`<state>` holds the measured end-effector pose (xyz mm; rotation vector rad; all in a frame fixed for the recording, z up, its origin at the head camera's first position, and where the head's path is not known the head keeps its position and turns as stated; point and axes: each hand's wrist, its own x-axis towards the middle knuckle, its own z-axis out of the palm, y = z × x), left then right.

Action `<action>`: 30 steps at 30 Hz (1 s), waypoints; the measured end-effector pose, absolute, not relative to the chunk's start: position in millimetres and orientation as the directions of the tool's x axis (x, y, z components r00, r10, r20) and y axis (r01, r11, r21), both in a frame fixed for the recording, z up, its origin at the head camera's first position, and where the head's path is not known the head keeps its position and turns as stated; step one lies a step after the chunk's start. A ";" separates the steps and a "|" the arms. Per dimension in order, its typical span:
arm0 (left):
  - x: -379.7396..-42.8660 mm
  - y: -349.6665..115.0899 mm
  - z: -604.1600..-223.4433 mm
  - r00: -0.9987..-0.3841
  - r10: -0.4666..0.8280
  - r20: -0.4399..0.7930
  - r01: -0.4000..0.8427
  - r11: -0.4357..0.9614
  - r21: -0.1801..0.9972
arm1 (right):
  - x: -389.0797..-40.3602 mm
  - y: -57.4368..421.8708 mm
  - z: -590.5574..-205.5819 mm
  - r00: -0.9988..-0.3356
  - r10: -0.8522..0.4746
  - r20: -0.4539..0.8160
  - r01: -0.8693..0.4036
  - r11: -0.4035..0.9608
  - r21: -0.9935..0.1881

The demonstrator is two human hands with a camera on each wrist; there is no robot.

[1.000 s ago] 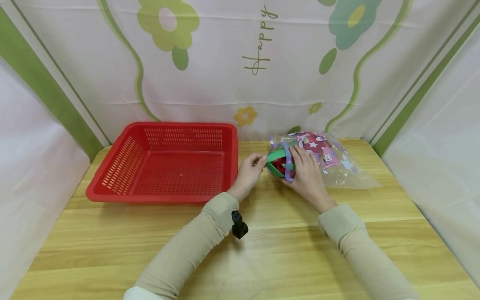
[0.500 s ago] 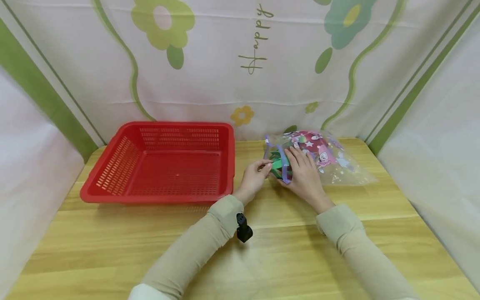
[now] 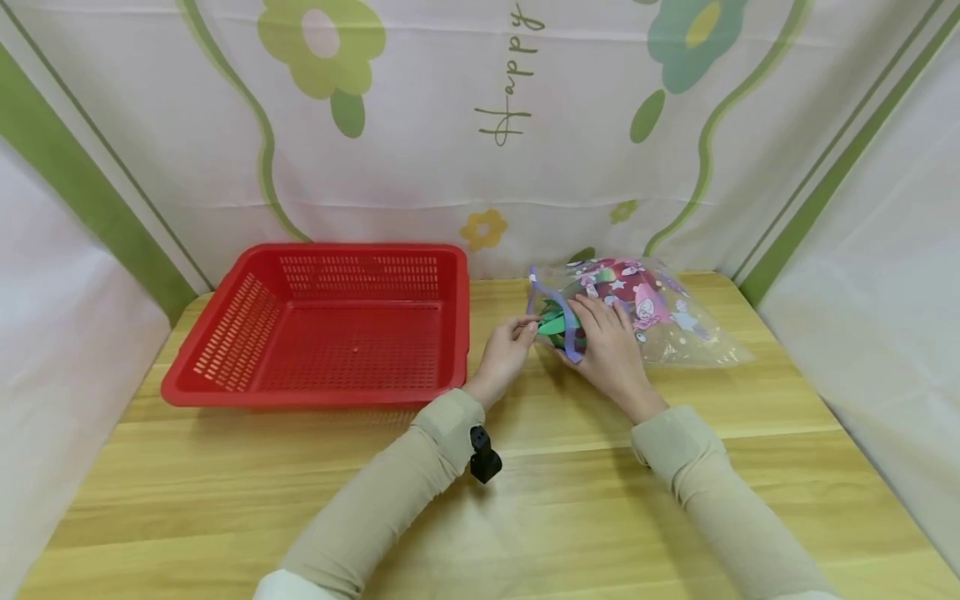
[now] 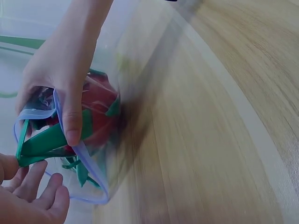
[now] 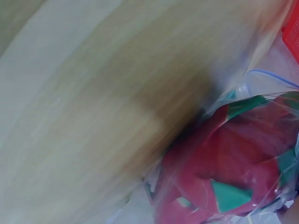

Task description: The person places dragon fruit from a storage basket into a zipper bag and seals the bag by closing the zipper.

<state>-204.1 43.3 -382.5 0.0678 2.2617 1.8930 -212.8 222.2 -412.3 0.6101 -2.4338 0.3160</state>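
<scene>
A clear plastic bag (image 3: 693, 354) with printed pink figures and stars lies on the table, its purple-edged mouth facing left. Inside shows a red toy dragon fruit (image 4: 100, 107) with green leaf flaps. My left hand (image 3: 504, 358) pinches the tip of a green leaf (image 4: 46, 140) at the bag's mouth. My right hand (image 3: 611, 350) grips the bag and the dragon fruit from above, thumb near the purple edge in the left wrist view. More red and green (image 5: 231, 193) fills the bag in the right wrist view, partly hidden by glare and print.
A red plastic basket (image 3: 318, 398) with slotted walls stands left of the bag, close by my left hand. Behind the wooden table (image 3: 540, 517) hangs a flowered curtain (image 3: 420, 150). A small black device (image 3: 484, 457) sits at my left wrist.
Left fingertips and right hand have come slightly closer together. At the bag's mouth less red shows now and more green leaf. The head view has shifted slightly; the basket stays put.
</scene>
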 end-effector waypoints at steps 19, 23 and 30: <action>-206.2 38.3 -368.6 -0.989 0.017 -0.144 -0.141 0.108 0.984 | -217.8 234.0 -399.3 -0.708 -0.297 0.641 -0.515 0.838 -0.181; -207.3 36.3 -366.3 -0.989 0.013 -0.148 -0.146 0.108 0.983 | -221.2 238.9 -394.5 -0.667 -0.274 0.692 -0.541 0.817 -0.198; -207.3 33.3 -362.6 -0.991 0.018 -0.130 -0.128 0.097 0.987 | -224.8 246.4 -379.9 -0.580 -0.240 0.779 -0.571 0.801 -0.178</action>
